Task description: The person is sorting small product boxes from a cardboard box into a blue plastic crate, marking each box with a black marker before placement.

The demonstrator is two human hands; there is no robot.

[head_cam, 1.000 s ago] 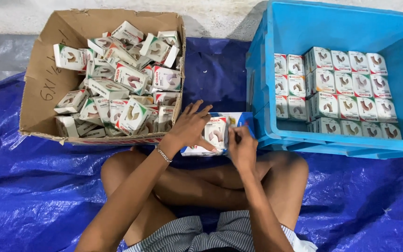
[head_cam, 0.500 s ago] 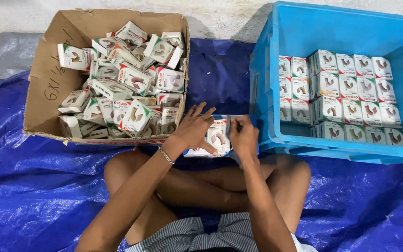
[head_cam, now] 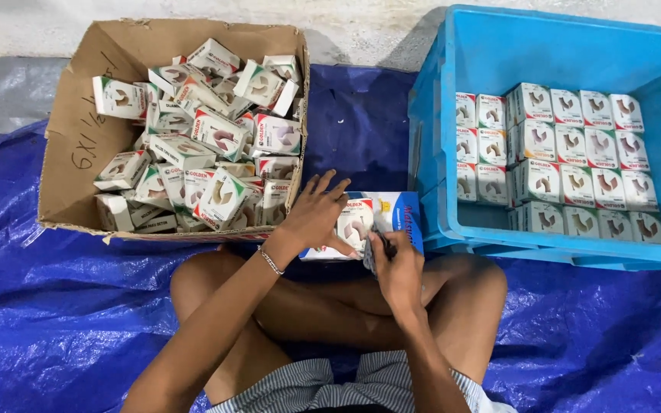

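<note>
I sit cross-legged on a blue tarp. My left hand [head_cam: 314, 216], fingers spread, presses down on a small white box [head_cam: 356, 222] that lies on a blue and white pack [head_cam: 398, 212] in front of my legs. Just below that box, my right hand [head_cam: 398, 269] is closed around a small dark item [head_cam: 371, 256]; what it is cannot be made out. A thin bracelet [head_cam: 270, 261] circles my left wrist.
An open cardboard box [head_cam: 78, 153] at the left holds a jumbled heap of several small white boxes [head_cam: 216, 134]. A blue plastic crate [head_cam: 437, 138] at the right holds neat rows of the same boxes [head_cam: 560, 160]. A pale wall runs behind both.
My right hand has drawn back from the small white box toward my body and now pinches a dark item. My left hand stays on the box.
</note>
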